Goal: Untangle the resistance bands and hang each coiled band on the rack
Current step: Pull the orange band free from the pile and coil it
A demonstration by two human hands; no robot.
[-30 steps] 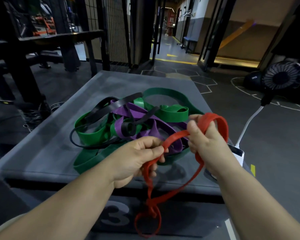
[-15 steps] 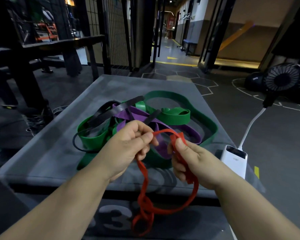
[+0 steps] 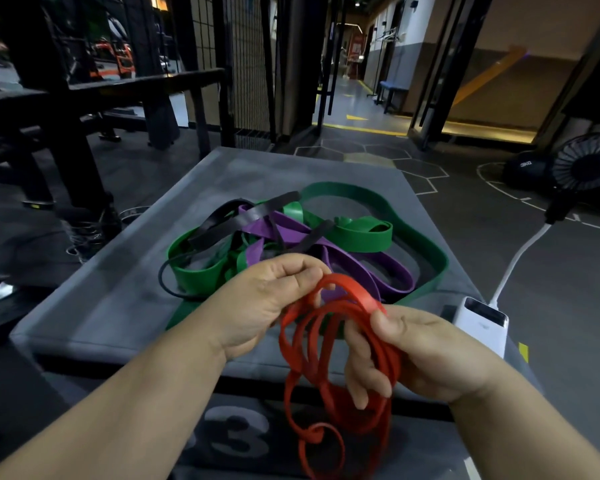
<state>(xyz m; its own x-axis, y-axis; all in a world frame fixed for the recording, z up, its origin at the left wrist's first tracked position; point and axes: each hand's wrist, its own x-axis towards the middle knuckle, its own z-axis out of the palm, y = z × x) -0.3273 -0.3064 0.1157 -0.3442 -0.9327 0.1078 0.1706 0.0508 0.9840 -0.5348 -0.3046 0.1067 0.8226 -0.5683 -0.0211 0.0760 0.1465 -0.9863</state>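
A thin red band [image 3: 329, 386] hangs in several loops in front of the grey box. My left hand [image 3: 267, 299] pinches its top loop between thumb and fingers. My right hand [image 3: 420, 351] grips the gathered red loops, thumb on top and fingers curled through them. Behind my hands a tangle lies on the grey box top [image 3: 118, 292]: a wide green band [image 3: 361, 233], a purple band [image 3: 371, 268] and a thin black band [image 3: 229, 220] twisted through each other. No rack for hanging shows clearly.
A white power bank [image 3: 482, 323] sits at the box's right edge, its white cable running to a small black fan [image 3: 586, 171]. A black ball [image 3: 527, 171] lies on the floor beyond. Dark gym frames and weight plates stand to the left. A corridor opens ahead.
My hands have wound the red band from one long hanging loop into several shorter loops. My right hand dropped lower and now holds the bundle; the left stays at the top.
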